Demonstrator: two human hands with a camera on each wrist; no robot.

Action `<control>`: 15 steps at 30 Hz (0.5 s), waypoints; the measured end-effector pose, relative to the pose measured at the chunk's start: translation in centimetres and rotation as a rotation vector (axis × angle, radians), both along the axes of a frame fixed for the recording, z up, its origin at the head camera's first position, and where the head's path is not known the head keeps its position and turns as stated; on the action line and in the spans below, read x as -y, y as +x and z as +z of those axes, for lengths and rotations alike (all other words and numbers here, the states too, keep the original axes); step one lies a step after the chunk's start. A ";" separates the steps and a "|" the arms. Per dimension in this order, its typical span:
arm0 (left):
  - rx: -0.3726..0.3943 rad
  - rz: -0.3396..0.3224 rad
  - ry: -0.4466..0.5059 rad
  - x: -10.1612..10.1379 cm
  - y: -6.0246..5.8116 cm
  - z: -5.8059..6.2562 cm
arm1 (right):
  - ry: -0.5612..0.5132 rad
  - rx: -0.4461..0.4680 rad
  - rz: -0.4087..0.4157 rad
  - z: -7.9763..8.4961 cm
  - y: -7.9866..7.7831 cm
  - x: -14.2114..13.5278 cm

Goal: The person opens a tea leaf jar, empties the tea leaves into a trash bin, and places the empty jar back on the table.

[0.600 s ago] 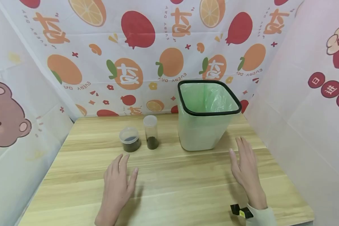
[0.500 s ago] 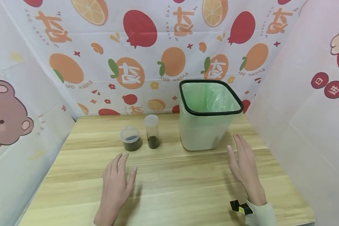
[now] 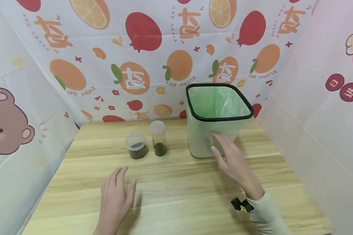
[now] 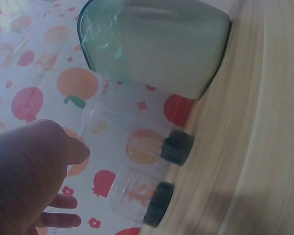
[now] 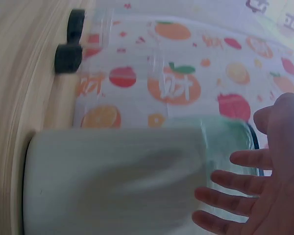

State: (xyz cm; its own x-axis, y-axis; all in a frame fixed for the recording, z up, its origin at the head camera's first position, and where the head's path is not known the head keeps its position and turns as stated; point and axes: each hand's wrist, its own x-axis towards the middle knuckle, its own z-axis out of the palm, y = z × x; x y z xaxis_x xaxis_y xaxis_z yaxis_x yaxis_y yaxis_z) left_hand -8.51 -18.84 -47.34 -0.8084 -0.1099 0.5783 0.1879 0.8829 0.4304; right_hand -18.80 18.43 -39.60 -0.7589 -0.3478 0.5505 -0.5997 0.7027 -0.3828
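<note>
The left hand (image 3: 114, 199) is low over the near left part of the desk (image 3: 170, 205), its fingers (image 3: 120, 175) loosely bent and thumb (image 3: 131, 192) spread apart, with nothing in its hold. The jar (image 3: 137, 150) is the nearest thing to it, farther back on the desk, short and wide, clear above and dark in its lower part. Just beside the jar, to its right, stands the tube (image 3: 158, 138), upright and taller, clear with a dark bottom end. The right hand (image 3: 235, 163) is held up in front of the bin (image 3: 201, 140), its fingers extended, their tips overlapping the bin's front in the head view; it grasps nothing, and whether it touches the bin cannot be told. The bin stands upright toward the back right of the desk, pale green, with a black rim (image 3: 223, 118) and a thin green liner (image 3: 204, 101) inside. A pale sleeve (image 3: 266, 212) covers the right forearm. Behind the desk hangs a white sheet (image 3: 156, 73) printed with fruit.
</note>
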 end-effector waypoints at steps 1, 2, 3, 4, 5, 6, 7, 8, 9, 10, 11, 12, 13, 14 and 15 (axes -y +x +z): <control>0.003 0.004 0.002 0.1 0.1 -0.1 | 0.000 0.014 0.020 0.1 0.0 0.3; 0.006 0.008 0.004 0.2 0.3 -0.1 | 0.000 0.030 0.036 0.3 0.0 0.6; 0.011 0.012 0.004 0.4 0.4 -0.2 | -0.005 0.042 0.053 0.3 0.1 0.9; 0.015 0.017 0.006 0.5 0.5 -0.2 | -0.016 0.056 0.073 0.4 0.1 1.2; 0.019 0.020 0.009 0.6 0.6 -0.2 | -0.028 0.069 0.093 0.6 0.1 1.5; 0.025 0.024 0.010 0.7 0.7 -0.2 | -0.040 0.078 0.114 0.7 0.1 1.8; 0.032 0.028 0.008 0.8 0.8 -0.2 | -0.050 0.084 0.132 0.7 0.1 2.0; 0.036 0.032 0.009 0.9 0.9 -0.2 | -0.061 0.090 0.146 0.8 0.0 2.3; 0.042 0.038 0.006 1.0 1.1 -0.2 | -0.067 0.095 0.159 0.9 0.0 2.5; 0.048 0.044 0.005 1.1 1.2 -0.3 | -0.071 0.101 0.170 1.1 0.0 2.8; 0.051 0.049 0.002 1.1 1.3 -0.3 | -0.069 0.106 0.178 1.2 -0.1 3.1; 0.051 0.055 0.000 1.2 1.5 -0.4 | -0.072 0.116 0.192 1.4 -0.2 3.4; 0.050 0.061 -0.004 1.3 1.7 -0.4 | -0.075 0.128 0.206 1.6 -0.3 3.7; 0.048 0.066 -0.005 1.5 1.9 -0.5 | -0.079 0.143 0.223 1.7 -0.3 4.1; 0.049 0.073 -0.009 1.6 2.0 -0.6 | -0.083 0.160 0.244 1.9 -0.4 4.5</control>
